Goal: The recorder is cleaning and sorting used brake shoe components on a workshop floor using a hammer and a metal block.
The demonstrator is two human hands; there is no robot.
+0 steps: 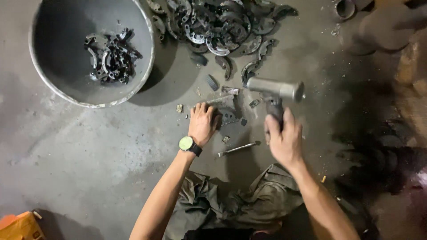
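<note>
My right hand (283, 138) grips the handle of a heavy grey hammer (275, 89), whose cylindrical head is raised above the floor. My left hand (202, 122), with a watch on the wrist, presses down on a curved metal brake shoe (228, 116) lying on the concrete just left of the hammer. A thin metal rod (236, 149) lies on the floor between my two hands.
A big metal basin (147, 71) at the upper left holds several curved metal parts (111, 57). A heap of similar brake shoes (220, 24) lies at the top centre. Small scraps dot the concrete. An orange object (18, 226) sits at the bottom left.
</note>
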